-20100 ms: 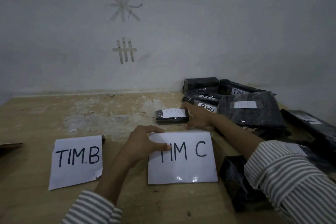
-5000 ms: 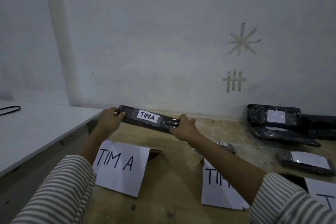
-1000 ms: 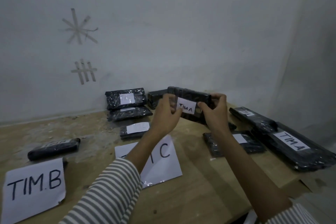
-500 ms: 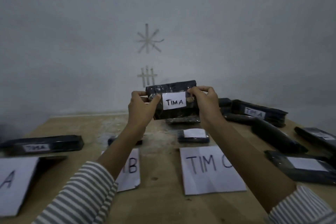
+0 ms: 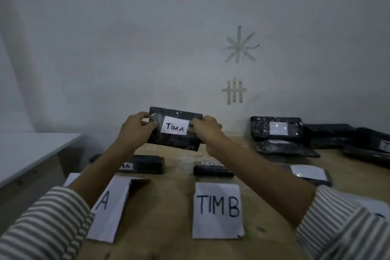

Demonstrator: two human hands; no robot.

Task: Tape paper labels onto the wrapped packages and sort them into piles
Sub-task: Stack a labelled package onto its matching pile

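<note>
I hold a black wrapped package with a white "TIM A" label in the air above the wooden table. My left hand grips its left end and my right hand grips its right end. Below it, a long black package with an "A" label lies behind the "TIM A" sheet, which my left arm partly hides. A small black package lies behind the "TIM.B" sheet.
Several black wrapped packages are heaped at the back right by the wall, one more lies nearer. A white surface adjoins the table at the left. Tape strips stick on the wall.
The view has swung left, so the "TIM A" sheet and its package now lie under my hands. The held package has moved left with both hands, from above the B and C sheets.
</note>
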